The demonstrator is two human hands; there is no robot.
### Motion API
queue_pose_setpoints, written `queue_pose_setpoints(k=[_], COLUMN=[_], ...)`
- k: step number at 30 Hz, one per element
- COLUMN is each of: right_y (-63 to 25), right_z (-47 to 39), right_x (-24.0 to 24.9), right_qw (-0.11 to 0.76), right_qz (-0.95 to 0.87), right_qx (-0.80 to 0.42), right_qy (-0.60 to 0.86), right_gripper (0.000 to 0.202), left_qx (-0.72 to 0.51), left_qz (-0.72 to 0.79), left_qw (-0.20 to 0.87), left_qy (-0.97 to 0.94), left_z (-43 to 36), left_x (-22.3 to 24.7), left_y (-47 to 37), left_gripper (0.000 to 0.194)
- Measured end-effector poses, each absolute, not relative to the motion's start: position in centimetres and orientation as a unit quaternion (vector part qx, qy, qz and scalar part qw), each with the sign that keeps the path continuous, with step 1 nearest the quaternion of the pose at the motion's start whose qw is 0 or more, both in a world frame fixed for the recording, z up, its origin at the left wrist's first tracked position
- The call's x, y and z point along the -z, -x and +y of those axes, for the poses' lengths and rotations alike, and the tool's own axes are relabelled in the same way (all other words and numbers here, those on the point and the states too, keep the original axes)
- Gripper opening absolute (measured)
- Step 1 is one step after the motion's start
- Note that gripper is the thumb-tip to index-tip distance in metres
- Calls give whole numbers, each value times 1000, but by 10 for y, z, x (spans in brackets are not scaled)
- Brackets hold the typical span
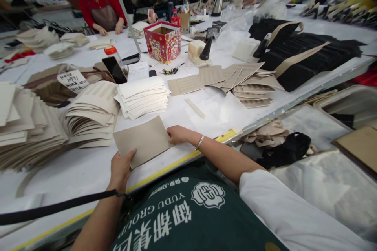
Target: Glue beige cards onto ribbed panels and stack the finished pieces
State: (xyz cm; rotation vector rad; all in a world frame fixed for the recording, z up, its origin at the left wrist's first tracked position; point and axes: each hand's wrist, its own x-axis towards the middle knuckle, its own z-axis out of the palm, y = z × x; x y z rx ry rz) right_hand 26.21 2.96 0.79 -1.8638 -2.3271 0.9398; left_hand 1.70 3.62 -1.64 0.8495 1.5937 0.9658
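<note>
Between my two hands is a flat beige rectangular panel (144, 141), tilted over the table's near edge. My left hand (120, 166) grips its lower left corner, the thumb lying on top and the fingers hidden beneath. At the panel's right edge my right hand (178, 135) is closed in a pinch. Just beyond the panel sits a stack of white sheets (143, 96). Left of it stands a curved stack of cream panels (90, 113), with a larger pile of cream panels (28, 129) further left. A narrow beige strip (195, 108) lies on the table to the right.
Beige pleated panels (247, 80) are piled to the right, near black stacked pieces (312, 55) tied with beige bands. A red patterned box (163, 43), a phone (114, 70) and small snips (172, 70) lie farther back. A person in red (101, 8) works across the table.
</note>
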Motion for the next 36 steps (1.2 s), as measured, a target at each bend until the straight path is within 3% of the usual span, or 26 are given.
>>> queue_pose_setpoints(k=[5,9,24,36], right_y=[-259,-256,-256,-255], right_z=[29,27,25,25], right_x=[-8,-6,5,7], right_qw=[-8,-8,1,-11], right_qz=[-743,-740,-731,-737], right_qx=[-291,-290,-294,-283], right_qy=[603,606,616,614], right_gripper=[23,20,13,16], left_qx=[-299,-186,-184,-96], left_qz=[673,641,604,627], left_qw=[440,362,395,283], left_qy=[-515,-651,-667,-719], left_z=[39,46,43,35], left_x=[6,-3,18,9], left_y=[-3,17,35,29], left_gripper=[36,48,49,40])
